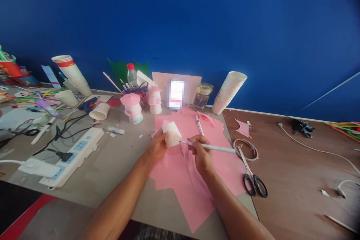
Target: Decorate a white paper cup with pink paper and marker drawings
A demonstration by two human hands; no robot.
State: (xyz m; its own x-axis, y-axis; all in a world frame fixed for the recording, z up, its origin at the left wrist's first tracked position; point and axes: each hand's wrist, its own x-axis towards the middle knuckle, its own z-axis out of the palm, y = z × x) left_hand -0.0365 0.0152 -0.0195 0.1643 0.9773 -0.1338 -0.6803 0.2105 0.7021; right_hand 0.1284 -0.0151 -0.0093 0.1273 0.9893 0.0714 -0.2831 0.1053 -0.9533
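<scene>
My left hand is closed around a small white paper cup, held tilted with faint pinkish lines on its side. In my right hand is a white marker pen, gripped like a pencil. The pen's tip is at the cup's right side; whether it touches cannot be made out. Beneath both hands lie overlapping pink paper sheets. Another white marker rests on the paper behind my right hand. Two decorated cup figures with pink tops stand beyond my left hand.
Scissors lie against a tape roll on the right. Behind stand a tall cup stack, a glass jar and a lit phone. A power strip with cables occupies the left, near a glue gun.
</scene>
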